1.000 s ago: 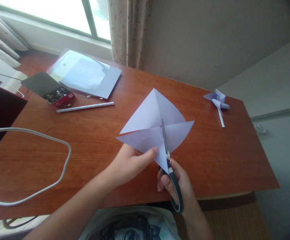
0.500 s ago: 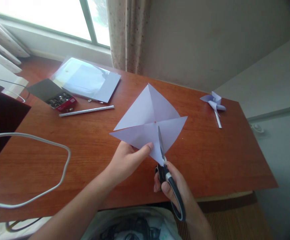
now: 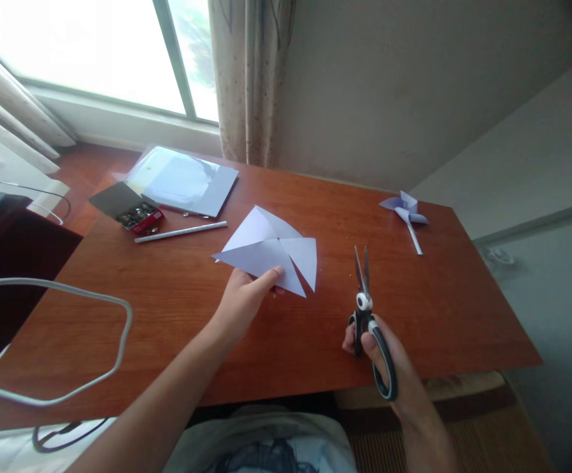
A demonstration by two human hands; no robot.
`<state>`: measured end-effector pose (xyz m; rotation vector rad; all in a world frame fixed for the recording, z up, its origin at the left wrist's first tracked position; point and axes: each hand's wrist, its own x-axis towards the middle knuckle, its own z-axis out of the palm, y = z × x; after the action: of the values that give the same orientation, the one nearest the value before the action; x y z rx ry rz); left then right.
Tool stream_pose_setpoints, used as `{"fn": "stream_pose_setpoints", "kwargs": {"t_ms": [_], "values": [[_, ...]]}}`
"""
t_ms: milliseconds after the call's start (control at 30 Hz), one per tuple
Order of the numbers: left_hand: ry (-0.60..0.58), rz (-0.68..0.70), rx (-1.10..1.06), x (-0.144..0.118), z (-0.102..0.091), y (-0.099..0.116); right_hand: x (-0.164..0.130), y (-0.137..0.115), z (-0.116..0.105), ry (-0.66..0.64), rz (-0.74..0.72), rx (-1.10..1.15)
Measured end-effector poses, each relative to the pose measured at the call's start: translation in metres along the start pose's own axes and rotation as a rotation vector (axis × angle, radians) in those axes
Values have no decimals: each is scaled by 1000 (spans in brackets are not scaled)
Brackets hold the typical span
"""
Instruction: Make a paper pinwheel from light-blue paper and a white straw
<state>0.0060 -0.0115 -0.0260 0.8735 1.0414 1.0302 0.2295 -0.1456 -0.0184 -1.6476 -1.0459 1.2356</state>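
My left hand (image 3: 249, 289) pinches a pale sheet of paper (image 3: 251, 253) above the table, thumb on top and fingers underneath. Slits run from the corners of the sheet toward a small reddish dot at its centre, and one slit gapes at the near right side. To the right, apart from the paper, my right hand (image 3: 382, 348) grips black-and-white scissors (image 3: 363, 302) by the handles. Their blades point away from me and stand slightly parted, with nothing between them.
A paper pinwheel (image 3: 407, 213) lies at the table's far right. At the back left are a box of metal pins (image 3: 141, 215), a rolled paper stick (image 3: 182, 232) and a plastic sleeve of sheets (image 3: 187, 180). A white cable (image 3: 123, 328) loops at the left.
My right hand has drawn the scissors out of the paper and off to the right. A slit at the near corner now gapes, and the paper has shifted left and tilted.
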Motion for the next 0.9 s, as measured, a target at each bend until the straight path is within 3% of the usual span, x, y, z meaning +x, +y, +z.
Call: {"fn": "stream_pose_setpoints", "kwargs": {"t_ms": [200,500,900], "values": [[-39,-66,27,0,1,2,19,0,-4,101,34,127],[-7,-75,89,0,2,-1,52,12,-7,354,-8,60],[-86,-66,-113,-2,-3,-3,72,3,11,357,-18,241]]}}
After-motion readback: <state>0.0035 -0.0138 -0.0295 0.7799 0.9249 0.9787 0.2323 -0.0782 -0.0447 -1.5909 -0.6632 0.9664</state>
